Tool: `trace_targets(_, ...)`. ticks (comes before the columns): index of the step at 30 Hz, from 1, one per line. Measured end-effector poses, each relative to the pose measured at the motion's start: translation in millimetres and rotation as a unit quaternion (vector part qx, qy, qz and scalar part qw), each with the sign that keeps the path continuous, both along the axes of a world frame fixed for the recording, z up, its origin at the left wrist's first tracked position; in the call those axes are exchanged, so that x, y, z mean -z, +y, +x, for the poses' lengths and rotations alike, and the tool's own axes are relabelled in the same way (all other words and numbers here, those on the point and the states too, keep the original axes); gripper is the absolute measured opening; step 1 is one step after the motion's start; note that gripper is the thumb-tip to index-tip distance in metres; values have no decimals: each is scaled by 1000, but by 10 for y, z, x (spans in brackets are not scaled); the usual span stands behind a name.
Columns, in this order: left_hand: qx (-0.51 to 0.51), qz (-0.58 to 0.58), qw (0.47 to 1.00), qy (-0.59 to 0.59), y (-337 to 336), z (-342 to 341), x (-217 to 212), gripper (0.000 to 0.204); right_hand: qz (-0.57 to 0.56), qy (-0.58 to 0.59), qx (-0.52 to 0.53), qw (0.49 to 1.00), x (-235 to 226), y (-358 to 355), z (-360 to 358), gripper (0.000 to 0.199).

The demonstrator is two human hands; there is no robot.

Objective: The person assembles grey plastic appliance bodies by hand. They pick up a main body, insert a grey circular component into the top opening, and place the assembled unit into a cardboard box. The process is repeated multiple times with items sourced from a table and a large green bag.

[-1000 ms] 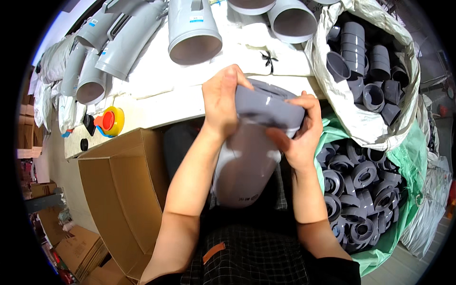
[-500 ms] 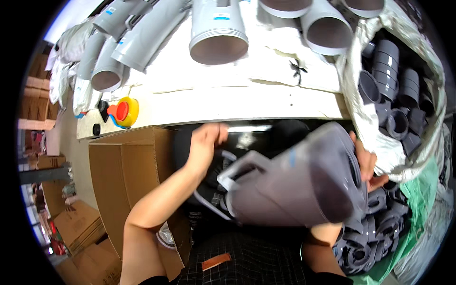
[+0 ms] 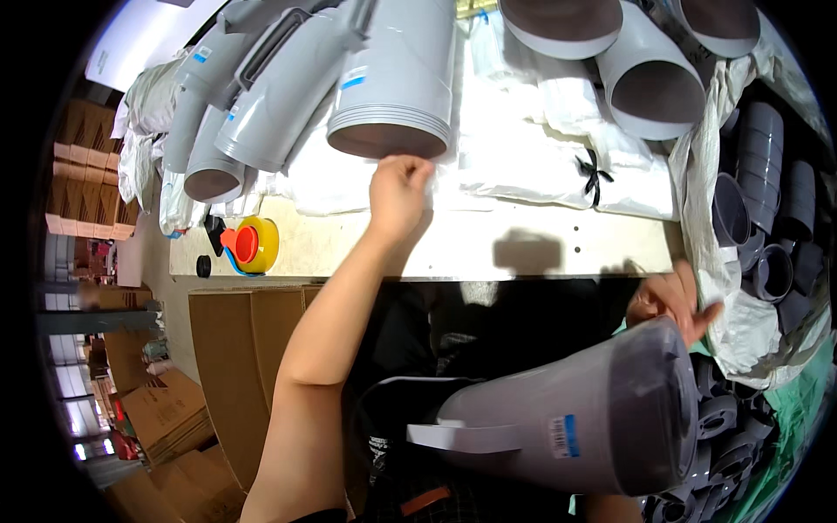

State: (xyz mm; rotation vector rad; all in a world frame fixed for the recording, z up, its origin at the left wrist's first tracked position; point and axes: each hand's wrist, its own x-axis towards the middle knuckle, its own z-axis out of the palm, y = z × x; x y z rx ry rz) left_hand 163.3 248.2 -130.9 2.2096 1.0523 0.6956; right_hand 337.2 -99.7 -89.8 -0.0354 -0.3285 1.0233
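Observation:
My left hand (image 3: 398,196) is closed at the near rim of a large grey plastic pitcher body (image 3: 397,96) lying on its side on the table. Stacked ridges ring its mouth, and a blue-and-white sticker is on its side. Across my lap lies a second grey pitcher (image 3: 558,418), with a lid at its right end, a handle towards me and a similar sticker. Just beyond that lidded end is my right hand (image 3: 671,301), its fingers spread apart. The pitcher hides most of my right forearm, and I cannot tell whether the hand touches it.
More grey pitcher bodies (image 3: 283,100) lie at the table's far left, others (image 3: 654,91) at the far right. A yellow tape roll (image 3: 261,245) sits near the front left. An open carton (image 3: 222,375) stands left of me. A white sack (image 3: 728,340) at right holds grey parts (image 3: 758,166).
My left hand has reached forward from the table's front edge to the pitcher body's rim, and that body has shifted and turned. The lidded pitcher has come down lower in my lap.

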Motion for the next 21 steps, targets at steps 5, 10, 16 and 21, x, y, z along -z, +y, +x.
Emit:
trace_targets(5, 13, 127, 987, 102, 235, -39, -41, 29, -69, -87, -204, 973, 263, 536, -74, 48)
trace_targets(10, 134, 209, 969, -7, 67, -116, -30, 17, -101, -151, -283, 942, 185, 666, -400, 43)
trace_targets(16, 4, -121, 986, -117, 365, -92, -61, 20, -218, -255, -260, 905, 294, 712, -416, 31)
trace_targets(21, 42, -291, 932, -211, -382, -145, -572, 18, -397, -351, 4, 848, 336, 898, -562, 14)
